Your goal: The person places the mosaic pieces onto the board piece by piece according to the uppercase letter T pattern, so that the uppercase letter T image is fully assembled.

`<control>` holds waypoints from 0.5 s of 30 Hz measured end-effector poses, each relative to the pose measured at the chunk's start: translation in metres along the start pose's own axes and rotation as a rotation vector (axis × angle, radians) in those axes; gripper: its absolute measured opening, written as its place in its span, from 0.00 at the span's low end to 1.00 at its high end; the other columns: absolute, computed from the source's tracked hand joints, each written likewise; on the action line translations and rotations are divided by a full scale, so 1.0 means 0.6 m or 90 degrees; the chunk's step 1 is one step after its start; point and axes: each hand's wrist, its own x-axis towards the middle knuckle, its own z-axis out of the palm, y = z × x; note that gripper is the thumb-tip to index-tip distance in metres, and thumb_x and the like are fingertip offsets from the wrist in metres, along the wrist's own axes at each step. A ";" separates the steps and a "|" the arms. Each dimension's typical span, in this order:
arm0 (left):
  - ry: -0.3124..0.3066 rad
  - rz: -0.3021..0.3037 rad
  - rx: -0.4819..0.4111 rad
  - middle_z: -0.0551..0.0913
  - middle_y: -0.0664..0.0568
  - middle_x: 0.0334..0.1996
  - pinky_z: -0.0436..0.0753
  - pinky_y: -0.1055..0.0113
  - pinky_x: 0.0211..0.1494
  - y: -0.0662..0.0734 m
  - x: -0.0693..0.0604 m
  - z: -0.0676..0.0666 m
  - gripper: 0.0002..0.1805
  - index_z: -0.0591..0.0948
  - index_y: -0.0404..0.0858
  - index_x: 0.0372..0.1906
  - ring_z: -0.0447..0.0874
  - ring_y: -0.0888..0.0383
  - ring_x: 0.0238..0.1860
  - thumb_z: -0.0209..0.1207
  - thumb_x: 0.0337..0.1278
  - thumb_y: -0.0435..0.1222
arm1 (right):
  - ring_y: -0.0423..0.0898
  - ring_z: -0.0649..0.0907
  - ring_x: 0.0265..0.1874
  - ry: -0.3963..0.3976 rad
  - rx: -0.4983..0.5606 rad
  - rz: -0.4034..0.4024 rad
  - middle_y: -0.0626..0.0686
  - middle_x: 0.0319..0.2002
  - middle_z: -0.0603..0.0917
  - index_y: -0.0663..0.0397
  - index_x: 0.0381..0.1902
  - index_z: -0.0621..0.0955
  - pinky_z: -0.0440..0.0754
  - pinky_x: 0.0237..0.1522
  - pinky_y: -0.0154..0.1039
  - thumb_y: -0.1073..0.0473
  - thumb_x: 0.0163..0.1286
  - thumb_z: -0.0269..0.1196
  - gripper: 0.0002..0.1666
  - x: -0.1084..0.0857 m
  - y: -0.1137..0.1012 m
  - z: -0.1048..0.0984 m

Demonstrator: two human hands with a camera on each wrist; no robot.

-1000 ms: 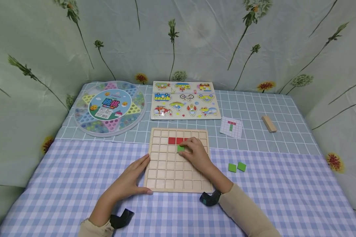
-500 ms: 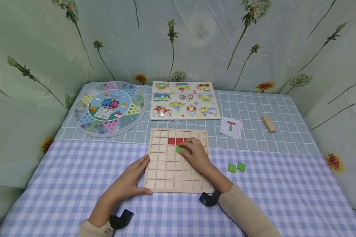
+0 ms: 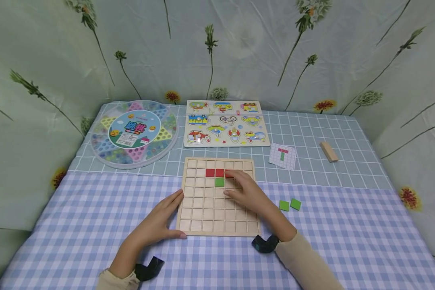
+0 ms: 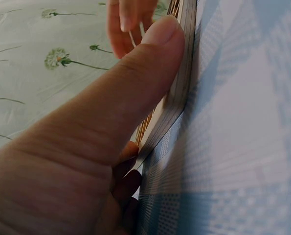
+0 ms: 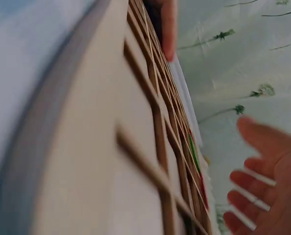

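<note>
A wooden grid board (image 3: 202,202) lies on the checked cloth. In its upper part is a row of red tiles (image 3: 210,172), the right end partly covered by fingers, with one green tile (image 3: 219,182) below the middle of the row. My left hand (image 3: 158,221) rests against the board's left edge and lower left corner, thumb and fingers spread; the left wrist view shows the thumb (image 4: 160,54) along the edge. Over the board's right side hovers my right hand (image 3: 247,193), thumb and fingers apart, nothing between them; its fingers are also parted in the right wrist view.
Two loose green tiles (image 3: 284,206) lie right of the board. Behind it are a round game box (image 3: 166,141), a vehicle puzzle board (image 3: 217,141) and a pattern card (image 3: 274,156). A wooden block (image 3: 328,152) lies farther right. A flowered curtain (image 3: 253,68) hangs behind.
My right hand has let go of the green tile, which stays in its cell, and has moved slightly right with thumb and fingers wider apart. The left hand has stayed still.
</note>
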 end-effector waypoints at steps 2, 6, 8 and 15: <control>0.001 -0.001 0.001 0.47 0.52 0.69 0.56 0.49 0.62 0.000 0.000 0.000 0.62 0.52 0.38 0.69 0.48 0.48 0.66 0.65 0.27 0.63 | 0.47 0.65 0.59 0.005 -0.004 -0.016 0.50 0.58 0.70 0.53 0.61 0.68 0.64 0.57 0.49 0.51 0.58 0.64 0.34 -0.010 -0.001 -0.014; 0.003 0.001 0.002 0.47 0.53 0.69 0.56 0.49 0.62 -0.001 0.000 0.001 0.62 0.52 0.38 0.69 0.48 0.48 0.67 0.65 0.27 0.63 | 0.51 0.64 0.60 0.035 -0.031 -0.045 0.53 0.60 0.68 0.55 0.62 0.67 0.64 0.56 0.52 0.53 0.55 0.66 0.38 -0.033 -0.001 -0.041; 0.003 0.003 0.003 0.47 0.53 0.69 0.56 0.49 0.62 -0.001 0.000 0.001 0.62 0.52 0.38 0.69 0.48 0.48 0.67 0.65 0.27 0.63 | 0.52 0.64 0.60 0.055 -0.051 -0.049 0.54 0.60 0.68 0.56 0.62 0.66 0.64 0.56 0.52 0.54 0.53 0.68 0.40 -0.046 0.000 -0.053; 0.004 0.005 0.001 0.47 0.53 0.69 0.56 0.49 0.62 -0.002 0.000 0.001 0.62 0.52 0.38 0.69 0.48 0.48 0.66 0.64 0.27 0.64 | 0.52 0.66 0.59 0.128 -0.082 -0.041 0.55 0.60 0.69 0.55 0.63 0.66 0.64 0.55 0.52 0.57 0.47 0.72 0.45 -0.091 0.011 -0.087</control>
